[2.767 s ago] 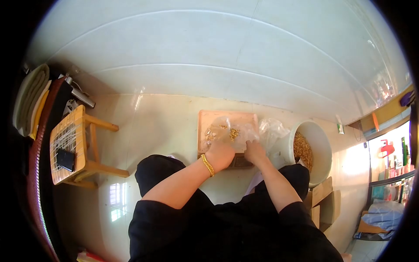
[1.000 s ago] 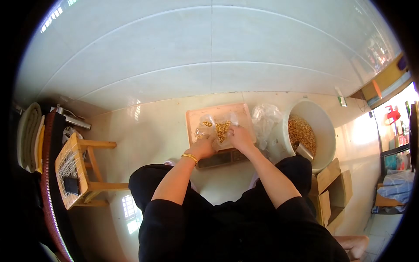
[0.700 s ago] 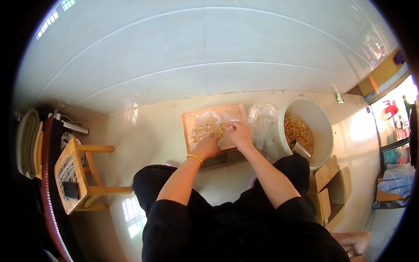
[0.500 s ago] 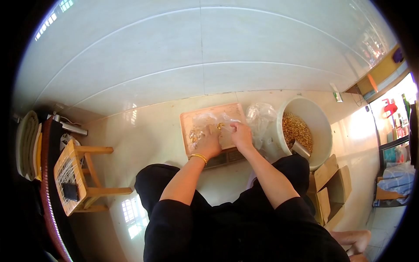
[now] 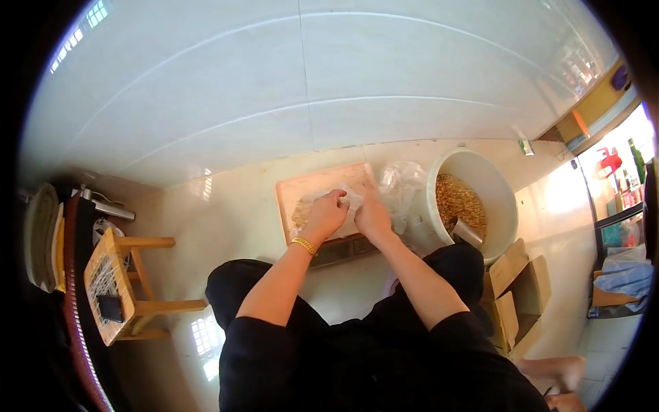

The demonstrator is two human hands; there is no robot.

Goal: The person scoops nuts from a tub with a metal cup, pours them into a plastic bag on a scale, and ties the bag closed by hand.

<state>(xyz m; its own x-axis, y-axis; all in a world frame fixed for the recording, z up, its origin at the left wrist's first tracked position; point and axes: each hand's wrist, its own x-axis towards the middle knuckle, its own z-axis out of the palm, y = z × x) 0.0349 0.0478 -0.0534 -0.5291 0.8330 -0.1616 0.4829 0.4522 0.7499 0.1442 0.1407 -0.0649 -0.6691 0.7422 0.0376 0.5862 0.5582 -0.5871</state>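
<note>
A pinkish tray sits on a dark box-like base in front of me. Over it, both hands are at a clear plastic bag. My left hand, with a gold bracelet at the wrist, has curled fingers on the bag's left side. My right hand pinches the bag's right side. Another clear bag with golden pieces lies at the tray's left, partly behind my left hand. To the right stands a white bucket of golden-brown pieces, with a metal scoop in it.
Crumpled clear plastic lies between tray and bucket. An open cardboard box stands below the bucket. At left is a wooden stool with a black phone-like object. Part of another person shows at bottom right.
My left hand has lifted off the filled bag at the tray's left and come up beside my right hand, its fingers now curled at the bag. The view has shifted slightly.
</note>
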